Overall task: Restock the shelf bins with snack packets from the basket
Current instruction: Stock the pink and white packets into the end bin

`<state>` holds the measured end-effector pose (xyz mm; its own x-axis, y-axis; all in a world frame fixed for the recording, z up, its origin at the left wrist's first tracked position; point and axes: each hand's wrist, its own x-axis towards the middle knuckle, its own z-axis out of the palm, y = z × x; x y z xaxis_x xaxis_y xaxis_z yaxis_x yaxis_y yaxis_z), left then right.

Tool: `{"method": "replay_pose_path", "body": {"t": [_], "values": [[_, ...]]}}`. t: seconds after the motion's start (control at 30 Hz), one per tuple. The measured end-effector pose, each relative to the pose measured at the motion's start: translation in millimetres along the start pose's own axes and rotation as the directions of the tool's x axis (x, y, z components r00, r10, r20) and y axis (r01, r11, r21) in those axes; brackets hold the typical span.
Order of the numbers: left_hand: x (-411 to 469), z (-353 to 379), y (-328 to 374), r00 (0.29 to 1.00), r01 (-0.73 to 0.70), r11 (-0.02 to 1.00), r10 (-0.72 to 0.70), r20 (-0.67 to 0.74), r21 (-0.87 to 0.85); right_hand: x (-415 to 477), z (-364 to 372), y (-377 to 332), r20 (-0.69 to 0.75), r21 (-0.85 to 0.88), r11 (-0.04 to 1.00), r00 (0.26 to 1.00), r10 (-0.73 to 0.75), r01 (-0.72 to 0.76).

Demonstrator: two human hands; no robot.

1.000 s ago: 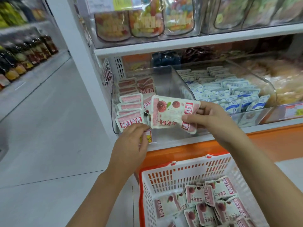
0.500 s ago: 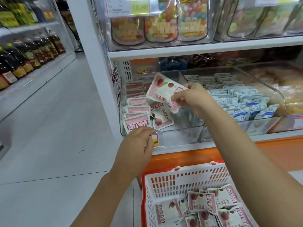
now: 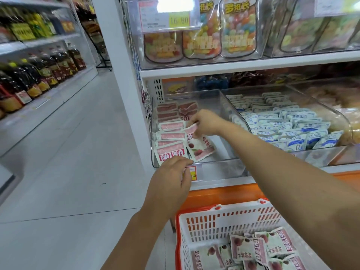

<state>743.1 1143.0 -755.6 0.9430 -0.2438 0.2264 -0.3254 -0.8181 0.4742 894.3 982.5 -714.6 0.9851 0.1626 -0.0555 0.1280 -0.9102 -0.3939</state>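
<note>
A clear shelf bin point(image 3: 218, 162) holds rows of pink-and-white snack packets point(image 3: 171, 136) standing along its left side. My right hand point(image 3: 206, 122) reaches into the bin and pinches one pink-and-white packet point(image 3: 191, 131) beside the rows. Another packet point(image 3: 200, 149) leans loose below it. My left hand point(image 3: 171, 180) rests on the bin's front edge with curled fingers touching the front packet point(image 3: 171, 152). The white basket with an orange rim point(image 3: 224, 221) sits below, with several of the same packets point(image 3: 249, 250) inside.
A neighbouring bin point(image 3: 282, 123) holds blue-and-white packets. Candy bags point(image 3: 202, 36) fill the shelf above. A yellow price tag point(image 3: 191, 175) hangs on the bin front. Bottles point(image 3: 39, 75) line the shelves across the aisle at left. Grey floor stretches along the aisle.
My right hand has carried the packet from in front of the bin over its edge and down into it beside the rows. My left hand has stayed at the bin's front.
</note>
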Motion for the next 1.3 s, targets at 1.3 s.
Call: {"method": "replay_pose_path", "body": {"t": [1.3], "values": [[20.1,11.2,-9.2,0.993,0.063,0.987,-0.076,0.087,0.145,10.3,44.3,29.4,0.025,0.211,0.912,0.934,0.356,-0.353]]}}
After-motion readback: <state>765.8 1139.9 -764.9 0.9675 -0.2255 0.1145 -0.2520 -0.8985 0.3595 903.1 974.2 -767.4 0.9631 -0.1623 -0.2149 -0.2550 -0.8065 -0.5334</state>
